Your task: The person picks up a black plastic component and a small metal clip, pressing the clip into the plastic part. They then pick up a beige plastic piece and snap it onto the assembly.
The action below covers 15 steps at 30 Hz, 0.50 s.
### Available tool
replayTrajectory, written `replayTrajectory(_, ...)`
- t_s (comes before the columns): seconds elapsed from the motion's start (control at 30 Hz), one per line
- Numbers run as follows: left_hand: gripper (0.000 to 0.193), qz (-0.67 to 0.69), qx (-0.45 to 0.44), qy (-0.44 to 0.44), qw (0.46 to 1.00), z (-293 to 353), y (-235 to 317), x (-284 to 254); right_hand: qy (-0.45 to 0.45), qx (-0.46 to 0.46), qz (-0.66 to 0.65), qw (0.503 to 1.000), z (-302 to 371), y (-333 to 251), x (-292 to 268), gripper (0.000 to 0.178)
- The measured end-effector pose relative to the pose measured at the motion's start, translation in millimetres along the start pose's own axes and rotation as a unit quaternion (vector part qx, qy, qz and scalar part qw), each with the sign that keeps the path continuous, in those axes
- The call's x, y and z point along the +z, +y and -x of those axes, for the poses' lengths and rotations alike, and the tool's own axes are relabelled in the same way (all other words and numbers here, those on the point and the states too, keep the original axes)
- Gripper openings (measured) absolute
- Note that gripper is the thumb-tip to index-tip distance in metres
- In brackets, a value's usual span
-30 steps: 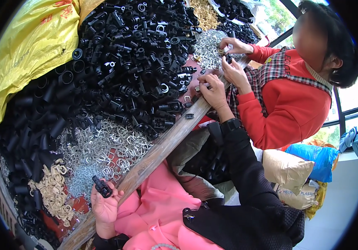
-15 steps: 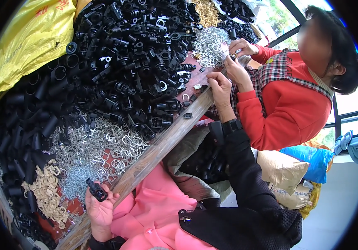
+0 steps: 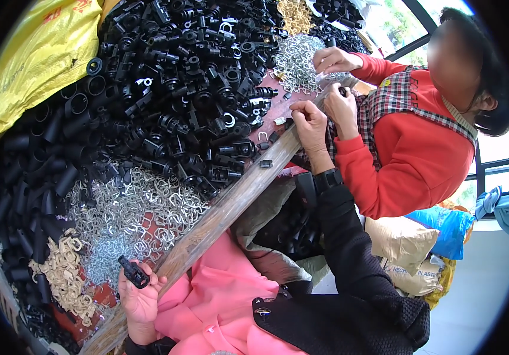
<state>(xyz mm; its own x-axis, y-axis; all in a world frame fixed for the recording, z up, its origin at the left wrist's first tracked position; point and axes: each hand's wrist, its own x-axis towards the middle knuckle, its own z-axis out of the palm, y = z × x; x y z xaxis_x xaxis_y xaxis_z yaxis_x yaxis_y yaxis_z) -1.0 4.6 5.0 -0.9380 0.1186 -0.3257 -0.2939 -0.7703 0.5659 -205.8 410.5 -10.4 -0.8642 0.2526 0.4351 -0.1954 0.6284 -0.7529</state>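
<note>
My left hand (image 3: pixel 140 300) holds a small black plastic fitting (image 3: pixel 134 272) upright between thumb and fingers, above the wooden rail at the table's near edge. My right hand (image 3: pixel 312 127) is raised over the far part of the wooden rail (image 3: pixel 207 218), with its thumb and fingertips pinched together. Whatever that pinch holds, if anything, is too small to make out. Close by lie small black clips (image 3: pixel 265 164) and a bent metal ring (image 3: pixel 262 136). A large heap of black plastic fittings (image 3: pixel 189 89) fills the table beyond my hands.
Silver metal rings (image 3: pixel 142 204), small bluish-silver pieces (image 3: pixel 105 260) and cream clips (image 3: pixel 62 275) lie in piles at the left, beside black tubes (image 3: pixel 23 189). A yellow sack (image 3: pixel 41 71) stands behind. Across the rail, a co-worker in red sleeves (image 3: pixel 402 160) handles parts close to my right hand.
My left hand has shifted slightly left, and the fitting in it has tilted. My right hand has barely moved. The co-worker's hands have parted, one reaching toward the metal rings.
</note>
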Motion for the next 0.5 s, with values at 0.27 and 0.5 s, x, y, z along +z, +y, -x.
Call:
replayTrajectory(0.27,0.041,-0.003,-0.001,-0.006,1.000,-0.4,0.9,1.3,-0.018,-0.044,0.069,0.997,-1.4,-8.9,2.2,0.009)
replayTrajectory(0.5,0.040,0.001,-0.001,-0.005,1.000,-0.4,0.7,2.1,-0.033,-0.078,0.103,0.991,-3.4,-9.9,4.6,0.009)
